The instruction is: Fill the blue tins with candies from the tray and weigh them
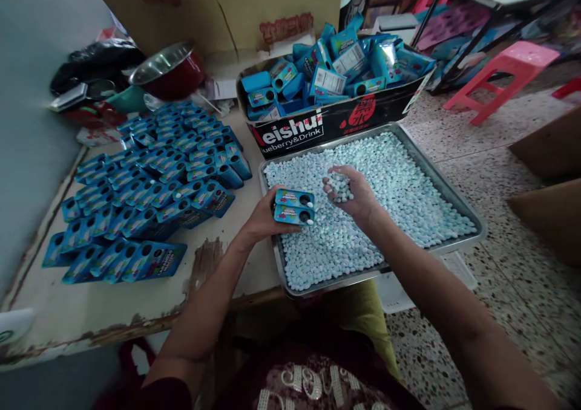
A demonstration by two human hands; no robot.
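Note:
My left hand is closed around two small blue candy boxes, held side by side over the left part of the metal tray. Each box has a dark round hole at its right end, with a pale candy by it. Palm up, my right hand cups a heap of pale blue candies above the tray, to the right of the boxes. The metal tray is spread with a thick layer of the same candies. Fingers of the left hand are partly hidden behind the boxes.
Rows of blue boxes stand on the worn table at the left. A black carton full of blue boxes sits behind the tray. A red bowl lies farther back; a pink stool stands at right.

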